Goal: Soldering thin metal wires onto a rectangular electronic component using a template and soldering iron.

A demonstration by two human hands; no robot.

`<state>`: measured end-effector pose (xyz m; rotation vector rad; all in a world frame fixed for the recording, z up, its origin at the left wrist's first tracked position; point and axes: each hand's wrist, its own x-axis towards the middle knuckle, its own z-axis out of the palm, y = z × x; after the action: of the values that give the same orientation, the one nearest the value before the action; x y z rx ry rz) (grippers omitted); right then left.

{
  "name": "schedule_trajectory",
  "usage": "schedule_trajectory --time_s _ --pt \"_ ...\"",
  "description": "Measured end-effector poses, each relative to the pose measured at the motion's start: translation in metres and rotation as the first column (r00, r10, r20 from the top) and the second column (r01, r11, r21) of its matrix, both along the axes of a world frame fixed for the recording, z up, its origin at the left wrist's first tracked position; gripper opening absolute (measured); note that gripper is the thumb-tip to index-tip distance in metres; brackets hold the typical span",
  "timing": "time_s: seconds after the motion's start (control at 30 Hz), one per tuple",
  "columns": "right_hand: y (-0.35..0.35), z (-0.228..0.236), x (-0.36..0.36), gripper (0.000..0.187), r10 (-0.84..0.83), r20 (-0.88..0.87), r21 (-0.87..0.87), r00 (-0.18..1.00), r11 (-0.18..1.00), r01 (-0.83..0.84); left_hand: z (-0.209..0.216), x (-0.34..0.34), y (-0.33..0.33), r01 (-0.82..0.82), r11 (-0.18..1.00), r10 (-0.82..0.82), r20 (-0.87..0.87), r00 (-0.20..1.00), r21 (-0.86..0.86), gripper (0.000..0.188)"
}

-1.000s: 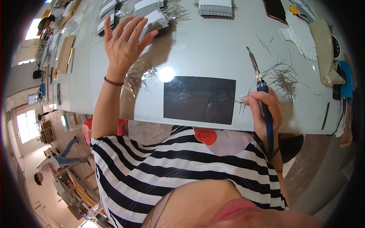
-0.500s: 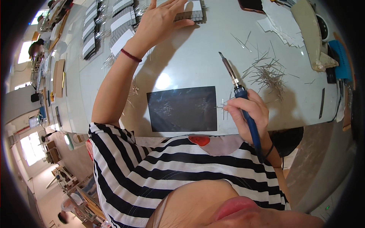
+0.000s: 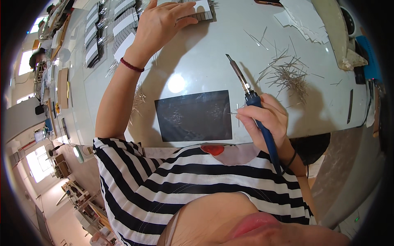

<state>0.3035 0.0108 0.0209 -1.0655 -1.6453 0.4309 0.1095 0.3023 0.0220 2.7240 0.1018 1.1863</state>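
Observation:
My right hand (image 3: 266,121) is wrapped round the blue handle of a soldering iron (image 3: 269,141), its metal tip pointing up and away to the left. Thin metal wires (image 3: 237,119) show by the right fingertips; whether they are pinched or lie on the table I cannot tell. At the far side my left hand (image 3: 162,22) stretches over a stack of grey strips with a white top (image 3: 202,12), fingers apart and thumb out beside it. Some of its fingertips are cut by the upper edge. A dark rectangular mat (image 3: 193,117) lies between me and the stack.
More grey strip stacks (image 3: 125,26) with white tops stand at the far left. Loose metal wires (image 3: 291,78) lie heaped at the right, with another bunch (image 3: 137,102) beside my left forearm. White paper pieces (image 3: 301,22) and a phone (image 3: 269,2) are at the far right.
Both hands and the table shift slightly to the left in the picture together. The left hand stays over the grey stack, and the right hand keeps hold of the soldering iron.

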Motion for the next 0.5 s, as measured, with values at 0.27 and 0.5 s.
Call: schedule_trajectory --time_s 0.27,0.5 --pt "0.0 0.001 0.0 0.028 -0.004 0.01 -0.019 1.0 1.0 0.004 0.03 0.003 -0.027 -0.378 0.893 0.449 -0.42 0.788 0.245 0.05" --pt "-0.005 0.002 0.002 0.027 -0.008 0.036 -0.02 0.999 1.0 0.009 0.026 -0.002 -0.026 -0.241 0.909 0.379 -0.439 0.814 0.339 0.027"
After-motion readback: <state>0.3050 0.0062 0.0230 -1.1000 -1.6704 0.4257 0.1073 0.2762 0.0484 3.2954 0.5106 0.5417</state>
